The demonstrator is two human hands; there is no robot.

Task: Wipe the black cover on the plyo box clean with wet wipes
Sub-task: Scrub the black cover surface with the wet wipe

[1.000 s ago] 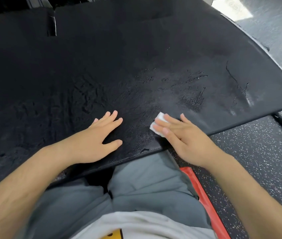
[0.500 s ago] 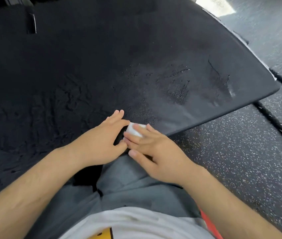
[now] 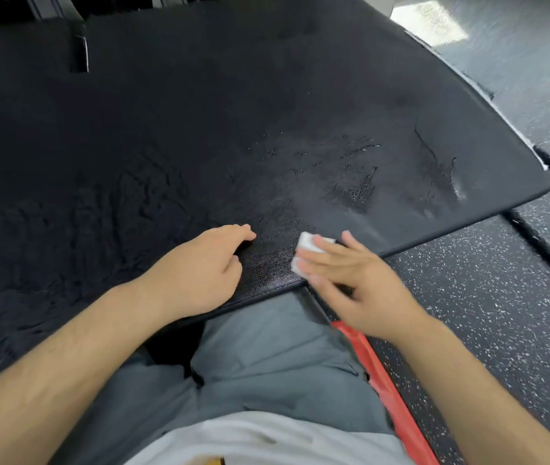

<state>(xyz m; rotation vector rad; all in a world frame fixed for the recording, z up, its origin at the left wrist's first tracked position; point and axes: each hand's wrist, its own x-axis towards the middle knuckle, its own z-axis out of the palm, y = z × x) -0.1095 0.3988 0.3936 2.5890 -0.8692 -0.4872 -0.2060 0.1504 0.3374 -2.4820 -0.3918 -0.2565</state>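
Grip: right hand (image 3: 362, 290) presses wipe (image 3: 306, 246) onto cover (image 3: 199, 139); left hand (image 3: 199, 273) beside.

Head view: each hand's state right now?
Left hand: open, loosely curled, rests on black cover, holding nothing.
Right hand: open, flat fingers press wet wipe onto it.

Dim, bright patch (image 3: 429, 23) top-right, right hand (image 3: 364, 290) blurred w/ motion

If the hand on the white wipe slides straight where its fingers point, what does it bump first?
Probably the left hand, resting on the black cover just ahead of the right hand and its wipe; only bare cover lies between.
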